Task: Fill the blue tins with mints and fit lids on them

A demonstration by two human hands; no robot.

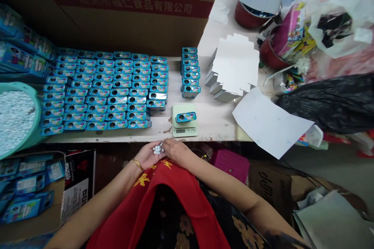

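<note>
My left hand (pixel 148 156) is cupped palm up at the table's front edge, holding a small heap of pale blue-white candies (pixel 158 149). Beside it, my right hand (pixel 177 152) is closed, its fingers curled against the heap. Whatever is under those fingertips is hidden. Just beyond my hands, a small blue tin (pixel 186 117) lies on a pale green kitchen scale (pixel 185 131). Rows of similar blue tins (pixel 97 97) stand to the left, and a single column of tins (pixel 191 74) stands behind the scale.
A turquoise basin (pixel 36 116) of candies is at far left, above a carton (pixel 62 198) of blue packages. A large cardboard box (pixel 117 27) stands behind the tins. To the right are stacked white cards (pixel 236 64), a loose sheet (pixel 271 122) and a black bag (pixel 330 103).
</note>
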